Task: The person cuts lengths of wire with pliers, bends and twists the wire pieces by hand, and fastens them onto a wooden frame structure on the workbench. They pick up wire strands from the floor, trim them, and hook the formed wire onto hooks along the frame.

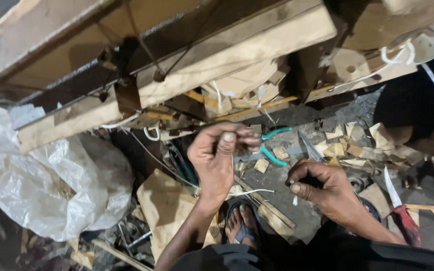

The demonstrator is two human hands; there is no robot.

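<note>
White plastic sheeting (pixel 41 185) lies crumpled at the far left on the floor (pixel 297 211), under a slanting wooden beam (pixel 187 75). The left hand (pixel 217 160) has its grip pinched shut on a thin white wire (pixel 247 192) (its free end trails down and rightward), just beside teal-handled pliers (pixel 273 145). The right hand (pixel 322 188) lies lower and right, clenched on a small dark thing I cannot identify. Cardboard scraps (pixel 337 148) litter the cramped floor; a red-handled knife (pixel 400 206) lies rightmost.
</note>
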